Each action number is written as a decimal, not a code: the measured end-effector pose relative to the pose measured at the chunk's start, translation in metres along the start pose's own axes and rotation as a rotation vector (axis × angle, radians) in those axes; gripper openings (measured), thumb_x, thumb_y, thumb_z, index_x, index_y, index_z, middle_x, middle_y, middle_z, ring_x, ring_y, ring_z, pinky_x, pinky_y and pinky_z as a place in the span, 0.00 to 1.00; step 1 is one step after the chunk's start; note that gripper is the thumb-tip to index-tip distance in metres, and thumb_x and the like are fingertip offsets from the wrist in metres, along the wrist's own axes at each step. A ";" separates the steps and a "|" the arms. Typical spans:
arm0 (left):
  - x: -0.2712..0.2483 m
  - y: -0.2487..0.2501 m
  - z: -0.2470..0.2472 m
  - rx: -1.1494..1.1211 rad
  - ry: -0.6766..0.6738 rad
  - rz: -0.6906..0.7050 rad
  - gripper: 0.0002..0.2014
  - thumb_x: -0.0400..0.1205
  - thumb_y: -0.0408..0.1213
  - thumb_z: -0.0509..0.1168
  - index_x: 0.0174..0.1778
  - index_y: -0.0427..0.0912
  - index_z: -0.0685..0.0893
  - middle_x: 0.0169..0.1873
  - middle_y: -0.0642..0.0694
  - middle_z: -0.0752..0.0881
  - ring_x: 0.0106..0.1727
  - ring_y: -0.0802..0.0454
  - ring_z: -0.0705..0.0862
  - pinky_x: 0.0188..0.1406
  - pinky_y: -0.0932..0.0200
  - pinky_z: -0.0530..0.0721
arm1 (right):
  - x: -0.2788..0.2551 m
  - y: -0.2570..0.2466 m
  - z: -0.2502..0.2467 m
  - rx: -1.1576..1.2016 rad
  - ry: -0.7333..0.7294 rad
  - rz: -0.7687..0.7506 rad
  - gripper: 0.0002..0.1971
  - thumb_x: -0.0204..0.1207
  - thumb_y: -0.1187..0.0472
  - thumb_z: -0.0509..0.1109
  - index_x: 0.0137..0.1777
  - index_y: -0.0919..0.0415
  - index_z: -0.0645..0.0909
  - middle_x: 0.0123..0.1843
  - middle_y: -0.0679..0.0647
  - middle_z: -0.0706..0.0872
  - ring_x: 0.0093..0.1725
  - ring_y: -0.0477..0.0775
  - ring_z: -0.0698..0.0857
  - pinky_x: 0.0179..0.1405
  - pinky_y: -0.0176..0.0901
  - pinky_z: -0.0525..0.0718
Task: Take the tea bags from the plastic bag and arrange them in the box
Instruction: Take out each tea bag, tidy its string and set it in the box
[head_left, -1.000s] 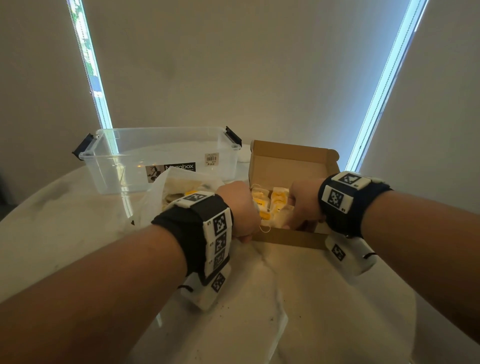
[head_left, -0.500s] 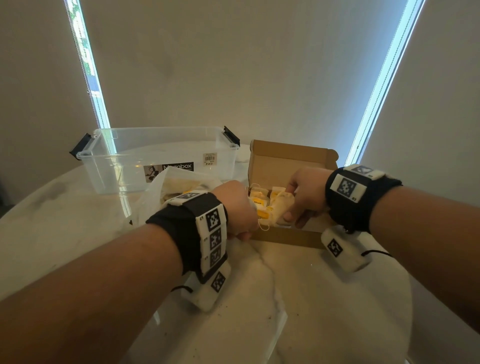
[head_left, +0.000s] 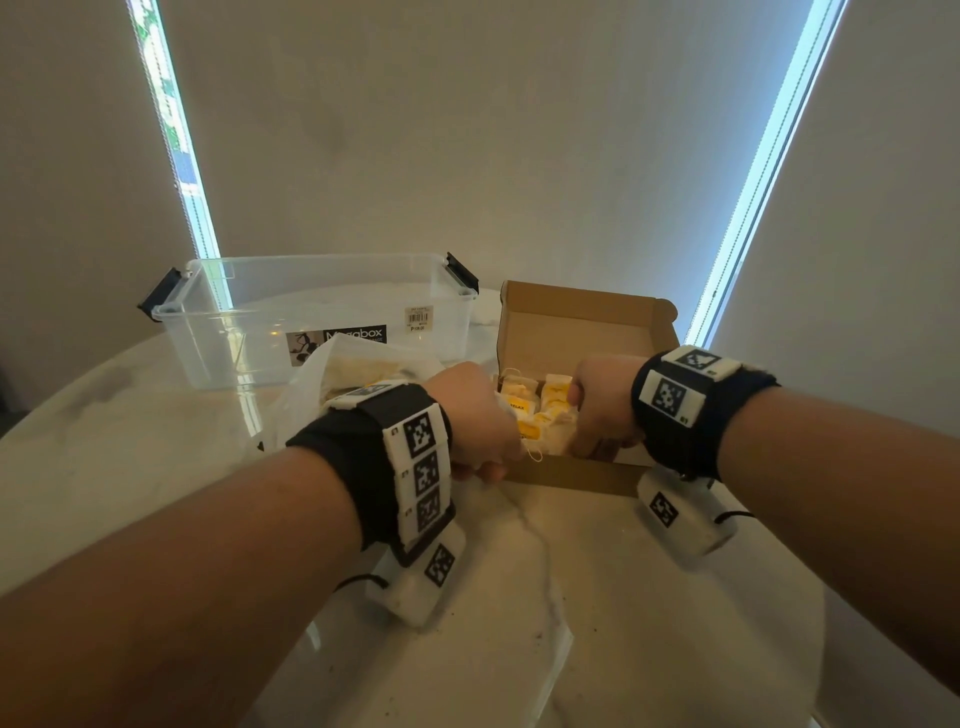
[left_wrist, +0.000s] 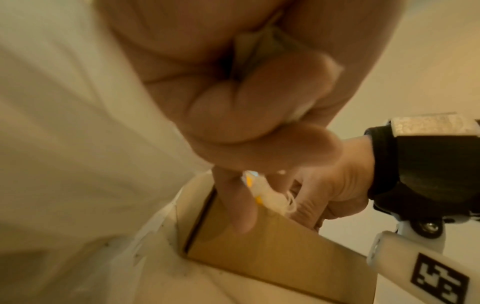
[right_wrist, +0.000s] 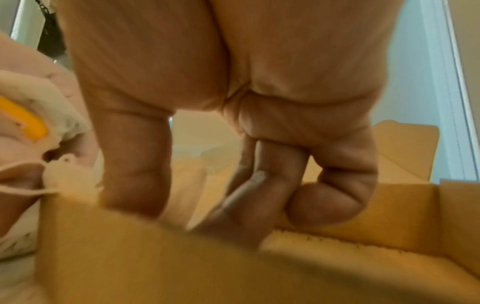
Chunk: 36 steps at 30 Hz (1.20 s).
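Tea bags (head_left: 540, 410) with yellow tags lie inside the open cardboard box (head_left: 571, 475), which stands on the pale round table (head_left: 649, 623). Both hands meet over the left part of this box. The left hand (head_left: 475, 415) is curled at the near left corner; in the left wrist view its fingers (left_wrist: 249, 115) are closed around white thin material, and one finger points down along the box wall. Whether this material is a tea bag or the plastic bag, I cannot tell. The right hand (head_left: 600, 402) reaches into the box with fingers bent downward among the tea bags; the right wrist view is blurred, so I cannot tell if it pinches one. The plastic bag (head_left: 332, 384) lies just left of the box, partly behind the left wrist. Behind it stands a clear storage bin (head_left: 311, 312) with black clips.
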<state>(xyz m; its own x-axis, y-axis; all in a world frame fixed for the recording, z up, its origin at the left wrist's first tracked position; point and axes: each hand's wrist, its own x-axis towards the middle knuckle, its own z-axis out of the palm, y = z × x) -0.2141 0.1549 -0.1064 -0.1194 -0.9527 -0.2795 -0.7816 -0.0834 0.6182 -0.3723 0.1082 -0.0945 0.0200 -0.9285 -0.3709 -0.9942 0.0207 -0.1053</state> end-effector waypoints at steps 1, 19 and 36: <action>-0.001 0.000 -0.002 -0.058 -0.030 -0.024 0.10 0.81 0.39 0.73 0.47 0.35 0.85 0.31 0.45 0.87 0.25 0.53 0.81 0.19 0.64 0.77 | -0.005 0.000 -0.005 0.078 -0.029 0.026 0.16 0.70 0.57 0.84 0.54 0.59 0.87 0.43 0.53 0.93 0.39 0.50 0.93 0.48 0.47 0.92; 0.009 0.011 -0.010 -1.162 -0.092 -0.059 0.17 0.90 0.44 0.53 0.64 0.38 0.80 0.41 0.41 0.84 0.24 0.53 0.78 0.14 0.64 0.73 | -0.028 -0.018 -0.038 0.652 0.054 -0.110 0.27 0.77 0.35 0.71 0.55 0.61 0.86 0.43 0.56 0.94 0.34 0.54 0.91 0.52 0.52 0.87; 0.024 0.004 -0.011 -1.167 -0.113 0.005 0.08 0.81 0.28 0.63 0.55 0.38 0.78 0.42 0.42 0.86 0.18 0.60 0.70 0.08 0.68 0.65 | -0.029 0.008 -0.060 0.705 0.203 -0.316 0.04 0.84 0.62 0.71 0.55 0.60 0.86 0.45 0.58 0.94 0.33 0.51 0.91 0.37 0.44 0.85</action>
<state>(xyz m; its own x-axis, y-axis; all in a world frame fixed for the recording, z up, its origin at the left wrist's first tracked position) -0.2135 0.1287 -0.1026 -0.2203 -0.9274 -0.3024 0.2475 -0.3530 0.9023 -0.3876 0.1131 -0.0295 0.2028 -0.9775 -0.0579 -0.6423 -0.0881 -0.7614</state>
